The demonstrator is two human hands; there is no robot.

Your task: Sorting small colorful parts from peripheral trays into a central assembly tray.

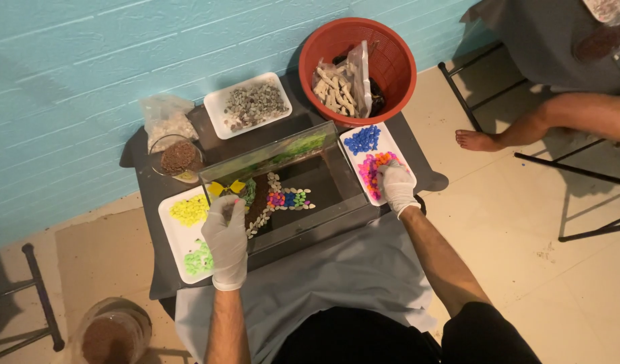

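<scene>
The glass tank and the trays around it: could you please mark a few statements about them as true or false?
1. The right hand rests on the tray of blue and pink pebbles. True.
2. The left hand is bare. False: it wears a white glove.
3. The red basket is empty. False: it holds a clear bag of pale pieces.
4. Coloured pebbles lie inside the glass tank. True.

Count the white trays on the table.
3: one tray of grey pebbles by the wall, one tray of blue and pink stones under the right hand, one tray of yellow and green stones beside the left hand.
</scene>
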